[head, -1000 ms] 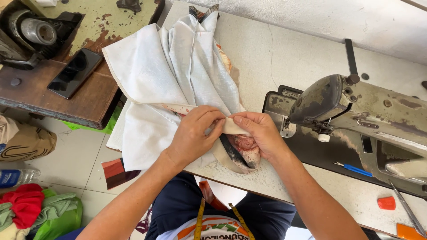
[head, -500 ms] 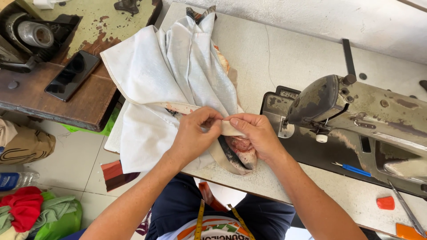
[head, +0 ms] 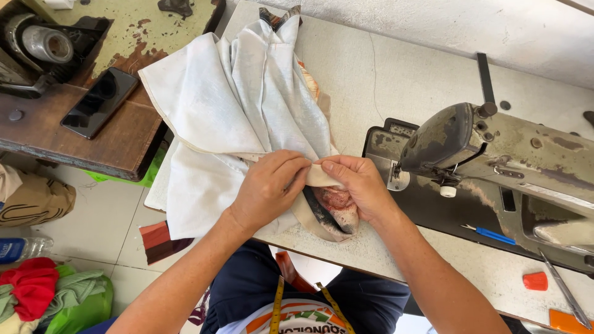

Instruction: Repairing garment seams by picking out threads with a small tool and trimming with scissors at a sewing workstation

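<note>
1. Your left hand (head: pixel 269 188) and right hand (head: pixel 356 185) meet, fingers pinched tight on the cream strip (head: pixel 318 177), so the fold stays flat.
2. The white cloth (head: pixel 241 117) lies spread on the worktop (head: pixel 396 68), beside the sewing machine (head: pixel 495 161).

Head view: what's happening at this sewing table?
A person pinches a folded cream fabric edge between the left hand and right hand, on a pile of white cloth on the table. A worn sewing machine sits to the right; a phone lies on a neighbouring bench.
</note>
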